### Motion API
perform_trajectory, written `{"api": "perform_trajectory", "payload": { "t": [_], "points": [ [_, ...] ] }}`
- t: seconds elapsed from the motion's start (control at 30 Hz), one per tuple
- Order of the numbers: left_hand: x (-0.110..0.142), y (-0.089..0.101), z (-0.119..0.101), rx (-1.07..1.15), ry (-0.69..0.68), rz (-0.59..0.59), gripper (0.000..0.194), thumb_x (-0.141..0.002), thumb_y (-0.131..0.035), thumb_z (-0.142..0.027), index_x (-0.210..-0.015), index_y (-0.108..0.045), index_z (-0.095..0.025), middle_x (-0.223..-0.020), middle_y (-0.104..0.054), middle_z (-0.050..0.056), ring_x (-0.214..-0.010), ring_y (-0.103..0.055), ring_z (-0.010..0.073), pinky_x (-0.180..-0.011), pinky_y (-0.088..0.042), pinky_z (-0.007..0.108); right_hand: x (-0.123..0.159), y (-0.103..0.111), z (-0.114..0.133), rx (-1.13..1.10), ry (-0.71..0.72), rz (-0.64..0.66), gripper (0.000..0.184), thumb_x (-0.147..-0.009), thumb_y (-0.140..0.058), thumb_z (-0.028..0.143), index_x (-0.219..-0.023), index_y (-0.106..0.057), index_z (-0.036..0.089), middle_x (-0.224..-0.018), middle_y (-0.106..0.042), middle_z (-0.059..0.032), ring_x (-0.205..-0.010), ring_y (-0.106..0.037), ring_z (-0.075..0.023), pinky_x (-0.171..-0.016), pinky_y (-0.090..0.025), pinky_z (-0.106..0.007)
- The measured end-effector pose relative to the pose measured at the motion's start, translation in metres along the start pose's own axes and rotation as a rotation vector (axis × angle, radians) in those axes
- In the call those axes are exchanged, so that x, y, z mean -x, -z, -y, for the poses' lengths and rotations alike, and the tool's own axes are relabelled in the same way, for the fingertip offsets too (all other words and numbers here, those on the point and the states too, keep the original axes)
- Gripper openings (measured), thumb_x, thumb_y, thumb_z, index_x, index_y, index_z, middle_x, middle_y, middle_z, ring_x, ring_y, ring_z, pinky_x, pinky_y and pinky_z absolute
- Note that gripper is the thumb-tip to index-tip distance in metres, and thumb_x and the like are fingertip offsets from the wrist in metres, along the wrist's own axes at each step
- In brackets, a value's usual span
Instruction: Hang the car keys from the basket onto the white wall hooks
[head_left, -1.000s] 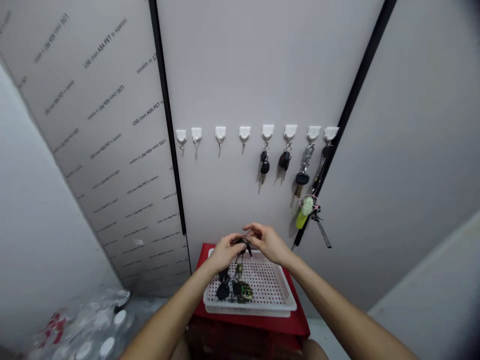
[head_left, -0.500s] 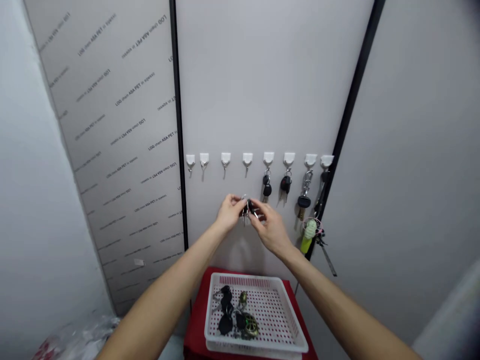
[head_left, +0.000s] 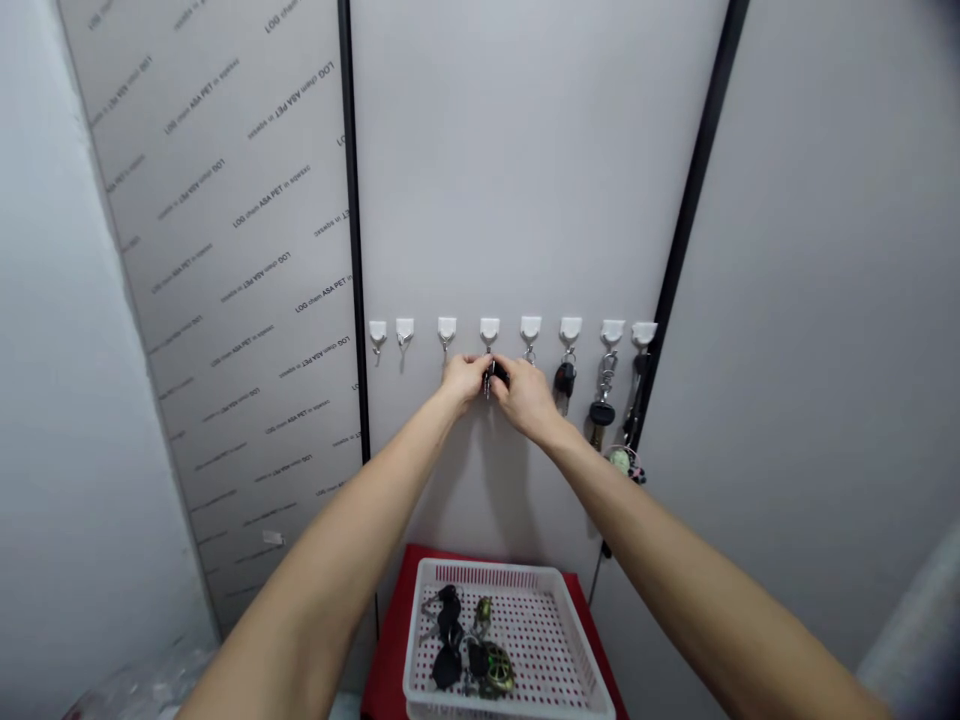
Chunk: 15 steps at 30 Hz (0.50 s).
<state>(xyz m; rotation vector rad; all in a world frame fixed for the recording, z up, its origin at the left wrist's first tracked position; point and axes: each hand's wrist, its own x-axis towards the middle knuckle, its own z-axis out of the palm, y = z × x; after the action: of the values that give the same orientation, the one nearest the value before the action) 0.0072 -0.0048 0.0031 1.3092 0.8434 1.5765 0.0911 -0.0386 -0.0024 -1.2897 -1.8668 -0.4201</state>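
Note:
A bunch of keys (head_left: 489,378) with a black head is pinched between my two hands, just under a white wall hook (head_left: 490,332). My left hand (head_left: 465,378) has its fingers closed on the bunch from the left. From the right, my right hand (head_left: 526,392) grips the same keys with thumb and fingers. Whether the key ring touches the hook is hidden by my fingertips. Right of my hands, a black car key (head_left: 565,380) hangs from its hook, and beyond it a large black-headed key (head_left: 601,414) hangs on a metal clip.
Below, a white perforated basket (head_left: 574,640) holding several key bunches (head_left: 450,640) stands on a red surface (head_left: 390,640). Bare hooks (head_left: 405,330) line the wall to the left. A key bunch with a green charm (head_left: 621,460) hangs at the far right. Clear plastic (head_left: 150,690) lies bottom left.
Both my hands have risen toward the wall with the keys, from below the row of hooks to right beneath one hook. The view has shifted slightly.

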Motion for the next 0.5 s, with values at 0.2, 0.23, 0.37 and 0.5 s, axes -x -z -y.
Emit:
{"api": "perform_trajectory", "payload": {
  "t": [0.2,0.23,0.37,0.5],
  "points": [
    [0.026,0.017,0.015,-0.052,0.096,0.027,0.016,-0.066,-0.045,-0.024,-0.076,-0.041,-0.011,-0.055,-0.049,-0.002,-0.042,-0.046,0.0047,-0.043,-0.037,0.017,0.025,-0.004,-0.006,-0.079,0.032,-0.036,0.038,-0.066,-0.039,0.017,-0.104,-0.042,0.012,-0.091,-0.049,-0.0098,-0.072,-0.049,-0.0145,-0.071,-0.037,-0.028],
    [0.032,0.024,0.023,-0.075,0.109,0.027,0.018,-0.066,-0.045,-0.024,-0.079,-0.04,-0.012,-0.059,-0.05,-0.001,-0.044,-0.048,0.0052,-0.044,-0.037,0.017,0.035,-0.006,-0.009,-0.1,0.028,-0.053,0.038,-0.066,-0.039,0.017,-0.103,-0.041,0.013,-0.094,-0.048,-0.0096,-0.072,-0.049,-0.0141,-0.071,-0.037,-0.028],
    [0.067,0.06,0.076,-0.24,0.179,0.029,0.019,-0.064,-0.046,-0.021,-0.081,-0.041,-0.014,-0.065,-0.051,0.001,-0.051,-0.049,0.0063,-0.046,-0.037,0.017,0.093,-0.025,-0.024,-0.15,-0.047,0.046,0.033,-0.065,-0.04,0.017,-0.098,-0.045,0.014,-0.092,-0.048,-0.0079,-0.073,-0.048,-0.0136,-0.069,-0.038,-0.028],
    [0.113,0.085,0.138,-0.471,0.192,0.136,0.017,-0.063,-0.045,-0.016,-0.079,-0.044,-0.013,-0.065,-0.052,0.001,-0.058,-0.049,0.0082,-0.055,-0.039,0.02,0.166,-0.057,-0.034,-0.194,-0.13,0.432,0.028,-0.064,-0.039,0.016,-0.089,-0.051,0.013,-0.084,-0.052,-0.0069,-0.073,-0.048,-0.0135,-0.07,-0.037,-0.026]
  ]
}}
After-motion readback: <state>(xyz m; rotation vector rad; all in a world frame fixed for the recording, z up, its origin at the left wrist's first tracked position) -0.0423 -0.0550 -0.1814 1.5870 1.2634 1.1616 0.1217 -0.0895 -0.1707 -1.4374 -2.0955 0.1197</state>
